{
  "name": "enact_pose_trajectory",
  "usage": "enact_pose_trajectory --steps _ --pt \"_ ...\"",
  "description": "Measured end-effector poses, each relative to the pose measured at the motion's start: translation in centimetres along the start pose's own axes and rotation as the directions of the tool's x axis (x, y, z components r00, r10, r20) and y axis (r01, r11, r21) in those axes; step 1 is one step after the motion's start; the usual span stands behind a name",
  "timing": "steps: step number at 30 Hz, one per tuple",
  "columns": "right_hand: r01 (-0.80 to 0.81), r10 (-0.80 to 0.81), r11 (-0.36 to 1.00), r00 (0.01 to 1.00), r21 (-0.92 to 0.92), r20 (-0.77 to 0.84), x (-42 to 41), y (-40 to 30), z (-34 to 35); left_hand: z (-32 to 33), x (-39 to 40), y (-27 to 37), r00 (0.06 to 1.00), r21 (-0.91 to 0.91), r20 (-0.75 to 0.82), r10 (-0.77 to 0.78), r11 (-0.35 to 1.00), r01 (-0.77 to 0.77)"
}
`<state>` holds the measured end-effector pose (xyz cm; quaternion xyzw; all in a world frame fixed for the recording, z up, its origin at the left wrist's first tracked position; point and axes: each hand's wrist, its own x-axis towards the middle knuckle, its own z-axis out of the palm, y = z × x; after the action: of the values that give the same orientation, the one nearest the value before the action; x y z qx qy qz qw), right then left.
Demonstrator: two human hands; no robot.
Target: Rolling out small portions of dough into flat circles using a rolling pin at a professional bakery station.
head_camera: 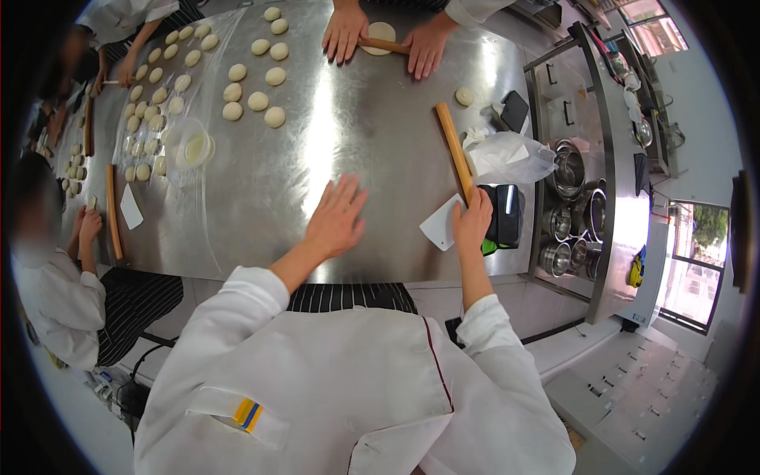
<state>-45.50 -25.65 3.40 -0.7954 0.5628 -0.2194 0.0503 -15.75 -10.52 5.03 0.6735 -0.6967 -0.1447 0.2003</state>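
Observation:
My left hand (337, 215) is spread over the stainless steel table (380, 249) with its fingers apart and holds nothing. My right hand (473, 221) is at the near end of a wooden rolling pin (453, 142), its fingers around that end. Beside the same hand lies a white plastic dough scraper (440, 224), partly beneath the fingers. Dough balls (257, 101) stand in loose rows on the table's far left part. One more dough piece (464, 96) sits beyond the rolling pin's far end.
Across the table a co-worker's hands roll a flat dough round (380, 35). At right lie a clear plastic bag (512, 155), a black case (503, 215) and a dark device (514, 111). A plastic tub (189, 148), another scraper (131, 206) and a rolling pin (113, 211) are at left, near more co-workers.

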Motion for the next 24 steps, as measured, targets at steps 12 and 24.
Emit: enact_pose_trajectory --steps 12,24 --pt "-0.360 0.242 0.899 0.882 0.248 0.405 0.6 1.1 -0.7 2.1 1.8 -0.5 0.988 0.137 0.093 -0.123 0.985 0.110" --pt "-0.291 0.156 0.938 0.842 0.190 0.517 -10.1 -4.1 -6.0 2.0 2.6 -1.3 0.981 0.236 0.188 -0.048 0.972 0.003"
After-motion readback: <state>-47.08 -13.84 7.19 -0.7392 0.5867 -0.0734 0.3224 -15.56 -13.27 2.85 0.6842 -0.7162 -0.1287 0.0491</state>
